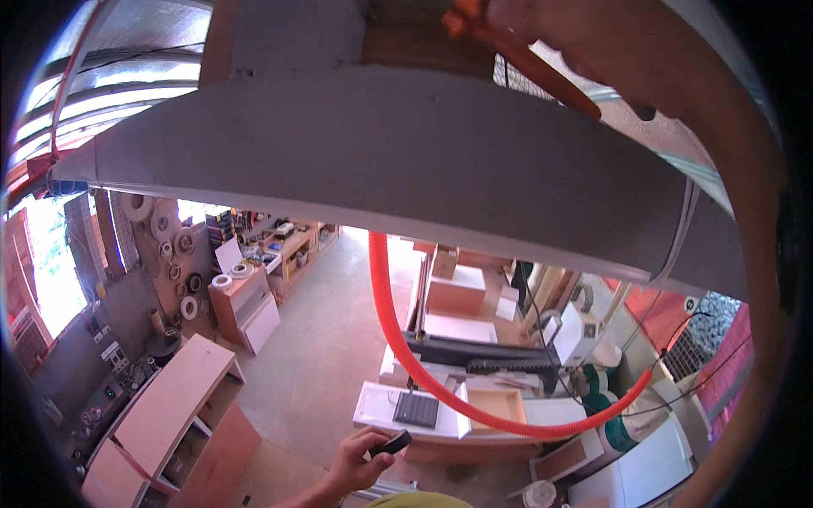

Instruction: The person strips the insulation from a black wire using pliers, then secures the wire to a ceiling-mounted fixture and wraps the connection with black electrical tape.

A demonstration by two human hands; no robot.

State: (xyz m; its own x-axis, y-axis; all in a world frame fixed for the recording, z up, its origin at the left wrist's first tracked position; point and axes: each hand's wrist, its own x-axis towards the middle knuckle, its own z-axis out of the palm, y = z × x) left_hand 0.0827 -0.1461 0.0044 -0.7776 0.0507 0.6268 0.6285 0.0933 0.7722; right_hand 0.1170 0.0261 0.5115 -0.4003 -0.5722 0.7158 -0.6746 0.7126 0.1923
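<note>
Orange Against Grey

Over there the beam is plain grey, and the hand tool is bright orange. The hose is a hot red-orange, patterned in fine rings along its length. I see solid black on the small handheld object and black again on the flat panel, with a faint grid. The cabinet has a pale pinkish top and a reddish-brown side; the floor is light grey, the sheet magenta, the cloth yellow-green.

Grey beam is separating left hand and right hand; orange hose is looping below, free room lying leftward.
</note>
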